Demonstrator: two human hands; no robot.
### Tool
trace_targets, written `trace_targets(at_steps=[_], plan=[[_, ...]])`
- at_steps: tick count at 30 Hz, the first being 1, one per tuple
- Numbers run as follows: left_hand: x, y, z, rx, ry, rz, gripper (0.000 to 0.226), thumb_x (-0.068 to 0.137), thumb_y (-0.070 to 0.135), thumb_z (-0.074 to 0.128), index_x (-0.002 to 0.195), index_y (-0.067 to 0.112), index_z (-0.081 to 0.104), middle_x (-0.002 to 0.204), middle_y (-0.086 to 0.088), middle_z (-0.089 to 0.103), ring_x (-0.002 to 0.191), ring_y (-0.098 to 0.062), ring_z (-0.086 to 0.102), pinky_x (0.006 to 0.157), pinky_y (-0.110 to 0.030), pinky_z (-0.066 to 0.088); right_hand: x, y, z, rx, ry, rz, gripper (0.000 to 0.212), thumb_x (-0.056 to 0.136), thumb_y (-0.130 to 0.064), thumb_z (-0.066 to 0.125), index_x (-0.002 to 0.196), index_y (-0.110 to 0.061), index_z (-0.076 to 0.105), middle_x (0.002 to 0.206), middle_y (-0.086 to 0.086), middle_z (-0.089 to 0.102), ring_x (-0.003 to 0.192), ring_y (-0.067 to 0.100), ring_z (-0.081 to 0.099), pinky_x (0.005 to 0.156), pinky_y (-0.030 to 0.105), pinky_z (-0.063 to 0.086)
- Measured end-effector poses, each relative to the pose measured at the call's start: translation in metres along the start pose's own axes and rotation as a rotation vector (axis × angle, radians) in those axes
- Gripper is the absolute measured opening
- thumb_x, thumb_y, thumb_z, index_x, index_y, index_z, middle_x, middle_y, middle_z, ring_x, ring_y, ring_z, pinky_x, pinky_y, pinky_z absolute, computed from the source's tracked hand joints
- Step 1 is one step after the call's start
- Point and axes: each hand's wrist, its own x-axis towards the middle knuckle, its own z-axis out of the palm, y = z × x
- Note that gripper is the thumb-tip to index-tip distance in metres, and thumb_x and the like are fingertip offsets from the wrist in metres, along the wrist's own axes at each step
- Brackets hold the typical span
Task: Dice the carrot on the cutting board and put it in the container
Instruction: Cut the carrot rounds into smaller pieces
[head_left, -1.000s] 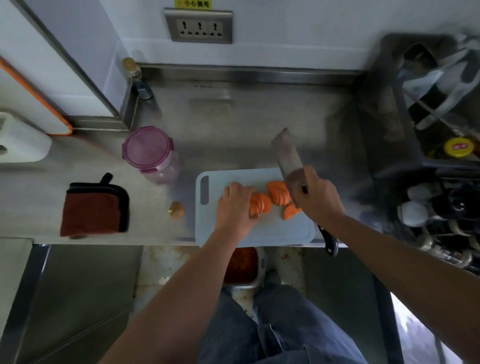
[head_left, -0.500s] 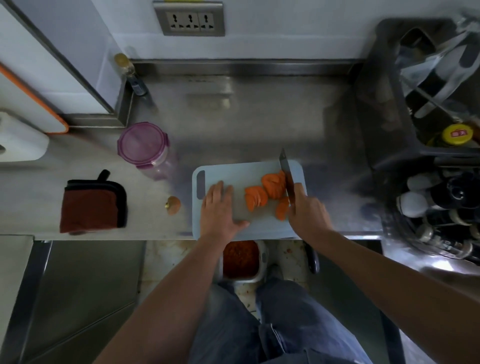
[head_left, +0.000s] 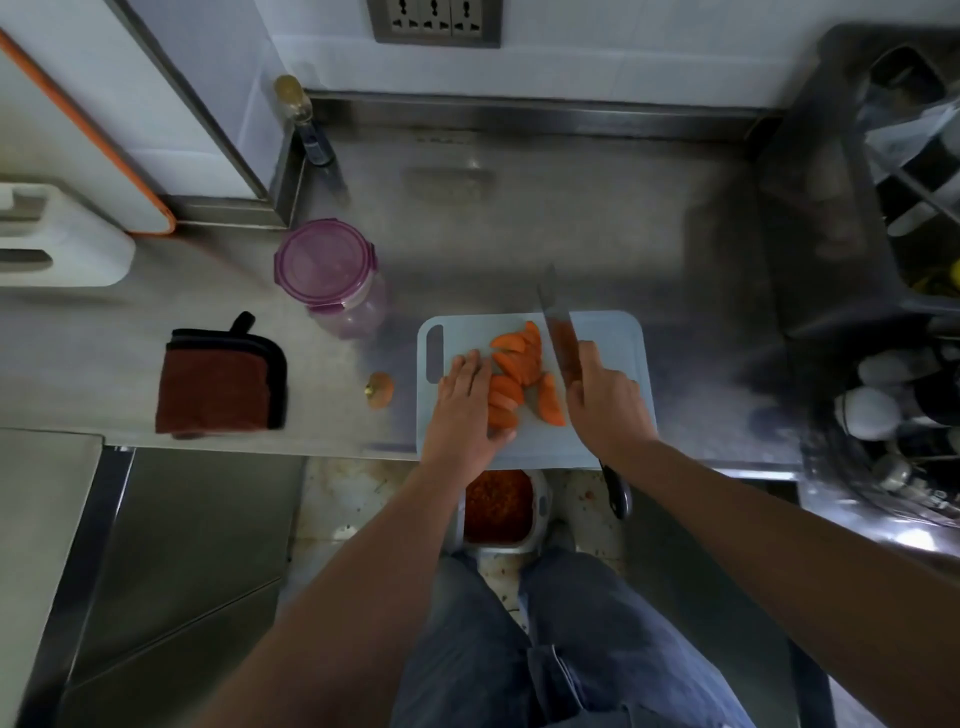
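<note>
On the board (head_left: 615, 338), carrot chunks (head_left: 519, 371) lie central; left hand (head_left: 462, 410) at their 9 o'clock presses flat-fingered, likely bunching them; right hand (head_left: 608, 405) at 3 o'clock grips the knife (head_left: 558, 332), blade alongside for dicing; container (head_left: 542, 505) sits at 6 o'clock.

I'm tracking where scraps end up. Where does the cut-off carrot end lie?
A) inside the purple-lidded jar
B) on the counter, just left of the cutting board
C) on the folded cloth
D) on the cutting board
B: the carrot end sits on the bare counter, between the folded cloth and the left edge of the cutting board, touching neither.
</note>
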Motion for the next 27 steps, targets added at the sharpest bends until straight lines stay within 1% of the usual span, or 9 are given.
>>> trace_targets(at_steps=[2,4,6,9,11,15,17,22,27], plan=[[0.0,0.001,0.001,0.012,0.006,0.001,0.098,0.089,0.038,0.068,0.156,0.01,0.002,0.164,-0.006,0.002,0.152,-0.022,-0.005,0.124,-0.04,0.008,-0.003,0.007,-0.006,-0.016,0.028,0.05,0.028,0.098,-0.013,0.04,0.126,-0.013,0.035,0.071,0.004,0.054,0.061,0.019,0.055,0.055,0.039,0.051],[0.0,0.002,0.001,0.034,0.0,-0.001,0.098,0.09,0.038,0.066,0.156,0.009,-0.001,0.164,-0.007,-0.001,0.151,-0.023,-0.006,0.124,-0.039,0.006,-0.01,0.015,-0.008,-0.055,0.02,0.091,0.028,0.098,-0.011,0.041,0.126,-0.012,0.034,0.07,0.003,0.051,0.059,0.013,0.051,0.049,0.026,0.04],[0.0,0.002,0.001,0.037,-0.008,0.003,0.098,0.091,0.038,0.065,0.156,0.009,-0.002,0.164,-0.007,-0.003,0.151,-0.023,-0.008,0.124,-0.038,0.004,-0.019,0.019,-0.005,-0.07,-0.013,0.11,0.03,0.1,-0.013,0.042,0.128,-0.013,0.033,0.072,0.001,0.051,0.06,0.01,0.051,0.048,0.021,0.036],[-0.001,0.001,0.002,0.019,-0.007,0.006,0.098,0.09,0.035,0.067,0.156,0.007,-0.001,0.164,-0.007,-0.002,0.151,-0.023,-0.008,0.124,-0.039,0.006,-0.029,0.015,0.006,-0.051,-0.082,0.089,0.03,0.101,-0.02,0.042,0.128,-0.017,0.028,0.078,0.003,0.056,0.066,0.017,0.059,0.058,0.032,0.053],[-0.002,-0.002,0.0,0.052,-0.038,0.028,0.101,0.089,0.036,0.068,0.155,0.006,-0.002,0.164,-0.008,-0.006,0.151,-0.025,-0.01,0.124,-0.04,0.006,-0.029,0.007,0.014,-0.063,-0.097,0.062,0.028,0.1,-0.02,0.042,0.124,-0.019,0.028,0.083,0.005,0.058,0.073,0.022,0.061,0.069,0.042,0.056],[0.0,-0.009,-0.008,0.078,-0.121,0.073,0.1,0.091,0.032,0.067,0.154,0.005,-0.006,0.163,-0.009,-0.012,0.15,-0.024,-0.014,0.123,-0.039,0.003,-0.021,-0.012,0.023,-0.056,-0.076,-0.007,0.028,0.098,-0.016,0.044,0.124,-0.016,0.033,0.084,0.005,0.056,0.074,0.023,0.058,0.067,0.036,0.048],[0.0,-0.009,-0.009,0.055,-0.113,0.076,0.098,0.092,0.031,0.066,0.154,0.005,-0.005,0.164,-0.009,-0.011,0.15,-0.023,-0.013,0.124,-0.038,0.004,-0.019,-0.015,0.023,-0.054,-0.074,-0.022,0.028,0.099,-0.017,0.044,0.124,-0.015,0.033,0.082,0.003,0.055,0.072,0.022,0.057,0.065,0.034,0.045],[0.0,-0.008,-0.006,-0.028,-0.071,0.051,0.101,0.09,0.028,0.068,0.154,0.008,-0.008,0.164,-0.008,-0.005,0.151,-0.022,-0.009,0.124,-0.039,0.009,-0.015,-0.008,0.014,-0.05,-0.118,-0.023,0.034,0.101,-0.023,0.041,0.132,-0.014,0.03,0.086,0.006,0.057,0.076,0.023,0.06,0.072,0.039,0.053],[-0.001,-0.006,-0.006,-0.055,-0.054,0.024,0.108,0.087,0.029,0.071,0.154,0.007,-0.01,0.165,-0.007,0.0,0.151,-0.022,-0.007,0.122,-0.042,0.017,-0.017,-0.011,0.015,-0.053,-0.148,-0.082,0.034,0.101,-0.022,0.041,0.132,-0.016,0.03,0.081,0.001,0.053,0.07,0.017,0.056,0.066,0.031,0.046]])
